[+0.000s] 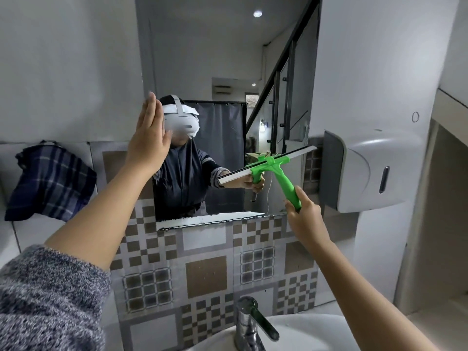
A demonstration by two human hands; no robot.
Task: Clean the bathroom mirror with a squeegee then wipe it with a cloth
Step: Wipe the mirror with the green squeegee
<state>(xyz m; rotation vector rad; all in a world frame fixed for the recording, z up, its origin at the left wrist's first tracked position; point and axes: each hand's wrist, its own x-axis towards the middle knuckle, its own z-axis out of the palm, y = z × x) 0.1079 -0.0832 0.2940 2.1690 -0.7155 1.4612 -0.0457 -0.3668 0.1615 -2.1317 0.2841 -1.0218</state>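
Squeegee (276,164): green, blade tilted against lower right of mirror (215,59). Right hand (302,216) clenched round handle; left hand (149,138) spread flat on glass. Advice: level blade, even pressure. Cloth (50,183) hangs left.

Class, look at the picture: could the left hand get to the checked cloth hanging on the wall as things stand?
Probably yes. The left hand is open and empty against the mirror, and the cloth hangs just to its left with nothing between them.

No readable text, labels or numbers anywhere
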